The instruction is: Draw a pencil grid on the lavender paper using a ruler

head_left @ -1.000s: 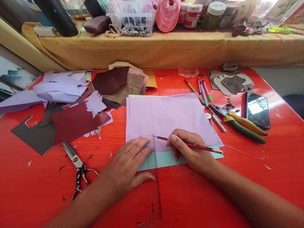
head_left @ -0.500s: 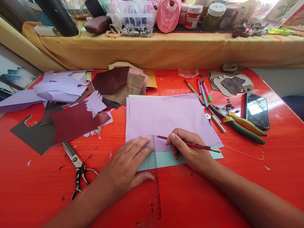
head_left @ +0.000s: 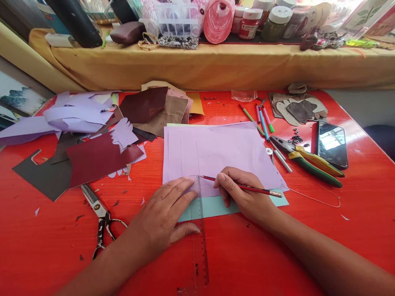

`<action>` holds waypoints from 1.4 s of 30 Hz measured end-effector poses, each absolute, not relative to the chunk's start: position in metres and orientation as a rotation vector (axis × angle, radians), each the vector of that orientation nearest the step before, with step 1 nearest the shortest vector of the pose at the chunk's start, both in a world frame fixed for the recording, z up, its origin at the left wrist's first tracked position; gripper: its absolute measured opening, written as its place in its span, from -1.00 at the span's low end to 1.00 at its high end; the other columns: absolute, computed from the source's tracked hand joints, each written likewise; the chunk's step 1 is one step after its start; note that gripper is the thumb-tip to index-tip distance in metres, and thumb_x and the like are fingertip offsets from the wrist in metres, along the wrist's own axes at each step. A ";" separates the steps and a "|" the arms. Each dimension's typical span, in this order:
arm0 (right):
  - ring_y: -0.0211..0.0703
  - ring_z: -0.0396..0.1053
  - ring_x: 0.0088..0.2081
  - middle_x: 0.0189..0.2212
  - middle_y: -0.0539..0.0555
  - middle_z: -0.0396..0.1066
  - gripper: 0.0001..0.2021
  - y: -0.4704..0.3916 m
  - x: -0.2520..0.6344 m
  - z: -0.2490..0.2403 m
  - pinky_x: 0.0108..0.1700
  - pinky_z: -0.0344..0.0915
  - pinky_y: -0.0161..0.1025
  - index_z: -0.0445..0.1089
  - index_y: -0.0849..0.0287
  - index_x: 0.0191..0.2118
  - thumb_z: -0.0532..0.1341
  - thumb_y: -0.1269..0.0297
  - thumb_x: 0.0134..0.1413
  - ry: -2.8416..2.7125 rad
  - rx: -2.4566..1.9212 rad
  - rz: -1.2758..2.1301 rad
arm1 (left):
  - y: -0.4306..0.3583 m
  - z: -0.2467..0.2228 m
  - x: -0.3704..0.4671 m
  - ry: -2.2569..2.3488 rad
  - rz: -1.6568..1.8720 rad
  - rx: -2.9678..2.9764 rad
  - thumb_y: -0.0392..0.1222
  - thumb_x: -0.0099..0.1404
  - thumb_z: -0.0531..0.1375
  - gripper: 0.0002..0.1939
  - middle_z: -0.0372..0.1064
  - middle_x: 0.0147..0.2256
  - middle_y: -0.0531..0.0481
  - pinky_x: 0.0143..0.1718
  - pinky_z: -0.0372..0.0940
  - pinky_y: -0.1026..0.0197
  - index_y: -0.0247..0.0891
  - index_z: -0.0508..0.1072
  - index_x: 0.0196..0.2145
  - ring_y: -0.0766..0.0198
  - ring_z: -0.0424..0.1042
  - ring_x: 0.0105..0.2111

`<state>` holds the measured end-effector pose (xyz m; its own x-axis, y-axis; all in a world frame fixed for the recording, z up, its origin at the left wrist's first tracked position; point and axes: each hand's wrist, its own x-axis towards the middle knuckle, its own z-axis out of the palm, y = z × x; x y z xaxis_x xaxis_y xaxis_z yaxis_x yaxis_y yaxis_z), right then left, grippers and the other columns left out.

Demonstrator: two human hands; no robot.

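My left hand (head_left: 168, 205) lies open over a clear plastic ruler (head_left: 202, 242), its fingers spread and pressing the ruler's upper part onto lilac paper. In my right hand (head_left: 242, 189) is a red and black pencil (head_left: 254, 189), pinched near its front. The pencil tip sits at the ruler's top right edge. Thin pencil lines run up the lilac sheet (head_left: 225, 152). Under its lower edge shows a pale green-blue sheet (head_left: 222, 208). The ruler's lower end lies on the red table (head_left: 253, 255).
Scissors (head_left: 100, 213) and leather pieces (head_left: 92, 160) lie left, with lilac scraps (head_left: 77, 113) behind. To the right are pliers (head_left: 308, 160), a phone (head_left: 332, 144), felt-tip pens (head_left: 263, 121) and a thin cord (head_left: 324, 203). A cloth-covered ledge (head_left: 216, 65) holding jars runs along the back.
The pencil and my right hand have shifted very slightly left. My left hand and the ruler stay in place.
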<state>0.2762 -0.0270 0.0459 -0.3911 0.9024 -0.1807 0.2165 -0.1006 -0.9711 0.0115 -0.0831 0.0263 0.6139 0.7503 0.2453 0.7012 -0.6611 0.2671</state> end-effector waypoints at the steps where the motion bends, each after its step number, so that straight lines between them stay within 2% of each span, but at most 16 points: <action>1: -0.22 0.31 -0.54 -0.59 -0.06 0.37 -0.60 -0.027 0.276 0.046 -0.45 0.22 -0.27 0.49 0.13 -0.28 0.15 -0.02 0.55 -1.602 -1.240 1.535 | -0.083 0.026 0.011 1.217 0.507 2.690 0.28 0.63 0.07 -0.37 0.38 0.37 -0.31 0.34 0.39 -0.15 -0.30 0.38 0.32 -0.10 0.38 0.37; 11: -0.23 0.30 -0.55 -0.60 -0.07 0.36 -0.61 -0.027 0.275 0.046 -0.45 0.21 -0.27 0.49 0.13 -0.28 0.15 0.00 0.55 -1.615 -1.254 1.526 | -0.083 0.027 0.012 1.211 0.505 2.693 0.28 0.64 0.05 -0.37 0.39 0.37 -0.32 0.31 0.41 -0.17 -0.31 0.38 0.32 -0.11 0.38 0.36; 18: -0.24 0.28 -0.56 -0.62 -0.08 0.35 -0.63 -0.026 0.273 0.048 -0.46 0.20 -0.28 0.48 0.13 -0.29 0.16 0.02 0.53 -1.617 -1.247 1.522 | -0.084 0.024 0.011 1.209 0.523 2.650 0.27 0.59 0.17 -0.36 0.37 0.38 -0.33 0.36 0.38 -0.17 -0.30 0.38 0.33 -0.13 0.36 0.38; 25: -0.23 0.27 -0.57 -0.63 -0.08 0.34 -0.64 -0.025 0.272 0.051 -0.47 0.18 -0.27 0.48 0.12 -0.30 0.16 0.05 0.52 -1.621 -1.266 1.512 | -0.084 0.025 0.012 1.209 0.513 2.681 0.26 0.63 0.09 -0.38 0.38 0.37 -0.34 0.35 0.39 -0.17 -0.31 0.38 0.32 -0.12 0.37 0.38; 35: -0.24 0.28 -0.57 -0.63 -0.08 0.36 -0.64 -0.026 0.271 0.050 -0.45 0.22 -0.27 0.45 0.11 -0.32 0.16 0.04 0.51 -1.634 -1.276 1.501 | -0.084 0.025 0.012 1.209 0.498 2.680 0.26 0.64 0.07 -0.37 0.36 0.38 -0.35 0.36 0.37 -0.19 -0.33 0.37 0.33 -0.12 0.35 0.39; 42: -0.24 0.27 -0.57 -0.63 -0.08 0.36 -0.64 -0.025 0.271 0.051 -0.45 0.23 -0.27 0.44 0.11 -0.32 0.16 0.04 0.51 -1.639 -1.274 1.492 | -0.083 0.026 0.009 1.197 0.497 2.643 0.25 0.59 0.18 -0.37 0.35 0.40 -0.32 0.38 0.36 -0.17 -0.27 0.37 0.35 -0.12 0.36 0.39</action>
